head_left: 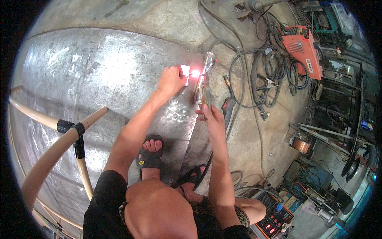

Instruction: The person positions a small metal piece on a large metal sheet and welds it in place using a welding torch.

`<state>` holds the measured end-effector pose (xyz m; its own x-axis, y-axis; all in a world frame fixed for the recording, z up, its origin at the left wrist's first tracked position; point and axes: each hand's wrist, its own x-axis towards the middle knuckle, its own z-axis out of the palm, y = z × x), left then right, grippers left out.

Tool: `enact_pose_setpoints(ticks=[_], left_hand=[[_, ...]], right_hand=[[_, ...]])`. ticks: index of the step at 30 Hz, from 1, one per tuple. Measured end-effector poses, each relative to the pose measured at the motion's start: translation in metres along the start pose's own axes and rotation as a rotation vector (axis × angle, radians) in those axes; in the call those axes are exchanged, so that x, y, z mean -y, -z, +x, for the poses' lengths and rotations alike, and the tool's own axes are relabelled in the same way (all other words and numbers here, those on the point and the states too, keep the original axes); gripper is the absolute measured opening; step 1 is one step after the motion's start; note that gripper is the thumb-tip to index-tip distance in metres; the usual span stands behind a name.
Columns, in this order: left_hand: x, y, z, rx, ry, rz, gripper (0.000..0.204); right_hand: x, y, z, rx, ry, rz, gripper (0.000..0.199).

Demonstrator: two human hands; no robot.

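Observation:
My left hand [170, 82] is closed on the edge of a small white flat piece [184, 71]. Just to its right, a bright pinkish-white glow [195, 73] hides what lies there. A narrow silver metal bar [208, 60] runs beside the glow, slanting toward me. My right hand [213, 120] is closed around a slim brownish tool [207, 97] that points away from me along the bar; its tip is lost near the glare. To the right of that hand lies a welding torch [228, 105] with a dark handle and brass-coloured tip, apart from my fingers.
I squat over a large metal sheet [79, 79]. Cables [242, 59] coil on the concrete to the right, near an orange-red welding machine [298, 49]. A tan pipe frame [47, 159] stands at left. A wire spool [301, 144] and control box [272, 217] sit at lower right.

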<state>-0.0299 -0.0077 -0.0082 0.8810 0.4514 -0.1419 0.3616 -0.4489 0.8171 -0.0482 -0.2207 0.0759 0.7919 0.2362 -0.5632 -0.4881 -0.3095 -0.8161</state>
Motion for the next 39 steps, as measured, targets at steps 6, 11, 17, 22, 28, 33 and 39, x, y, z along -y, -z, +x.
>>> enact_pose_setpoints(ticks=[6,11,17,22,28,33,39], left_hand=[[-0.002,-0.004,-0.006,0.012,-0.016,-0.005,0.018],[-0.006,-0.001,-0.008,0.031,0.004,-0.04,0.018],[0.001,0.019,-0.016,-0.005,0.104,-0.106,0.018],[0.001,0.047,-0.027,-0.048,0.109,-0.132,0.019],[0.001,0.041,-0.034,0.007,0.127,-0.152,0.018],[-0.004,0.025,-0.032,0.011,0.09,-0.163,0.017],[-0.01,0.013,-0.025,0.037,0.027,-0.137,0.016]], right_hand=[[0.008,-0.003,0.02,0.024,-0.019,-0.079,0.039],[0.006,-0.005,0.025,0.031,-0.01,-0.081,0.037],[0.001,-0.003,0.026,0.064,-0.053,-0.115,0.033],[0.0,-0.003,0.019,0.032,-0.086,-0.137,0.033],[-0.001,-0.004,0.019,0.031,-0.085,-0.144,0.033],[-0.003,-0.004,0.02,0.035,-0.086,-0.133,0.033],[0.0,-0.002,0.017,0.036,-0.079,-0.144,0.034]])
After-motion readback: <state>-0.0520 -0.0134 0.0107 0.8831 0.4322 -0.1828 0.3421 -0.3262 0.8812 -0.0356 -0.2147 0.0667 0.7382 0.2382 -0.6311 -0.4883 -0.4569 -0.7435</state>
